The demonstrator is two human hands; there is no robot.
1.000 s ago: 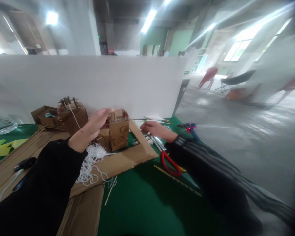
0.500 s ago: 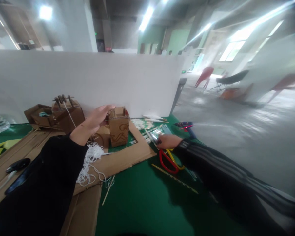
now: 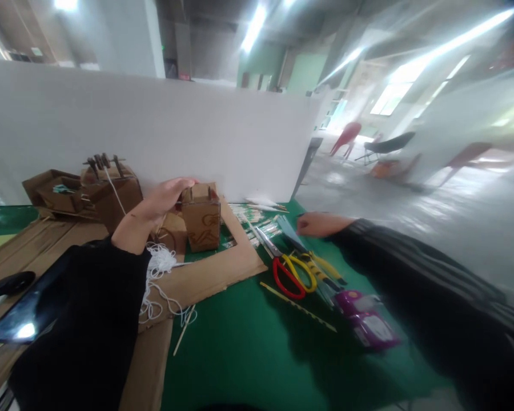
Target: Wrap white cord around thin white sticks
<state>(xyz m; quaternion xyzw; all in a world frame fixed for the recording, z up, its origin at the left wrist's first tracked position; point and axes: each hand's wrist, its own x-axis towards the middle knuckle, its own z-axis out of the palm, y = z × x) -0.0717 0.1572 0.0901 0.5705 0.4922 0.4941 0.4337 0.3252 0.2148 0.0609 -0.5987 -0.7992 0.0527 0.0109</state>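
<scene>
A small brown cardboard box point(image 3: 203, 225) with a drawn swirl on its front stands upright at mid-table. My left hand point(image 3: 165, 197) is closed around its far left side, and the box hides some fingers. To the right, my right hand point(image 3: 317, 224) is curled and a little blurred above the green tabletop; whatever is in its fingers is hidden. Just below it lie scissors point(image 3: 288, 275) with red and yellow handles and yellow-handled pliers point(image 3: 319, 268). A tangle of white string point(image 3: 160, 260) rests under my left forearm.
Flat cardboard point(image 3: 223, 268) lies under the string. Wooden sticks point(image 3: 248, 214) and clear packets are behind the scissors. Further left stands a cardboard model point(image 3: 111, 188). A purple package point(image 3: 366, 319) sits at right. A white partition point(image 3: 154, 125) bounds the far side.
My right hand has left the scissors and moved right, to where the glue gun showed before. The scissors now lie on the table. My left hand stays at the box.
</scene>
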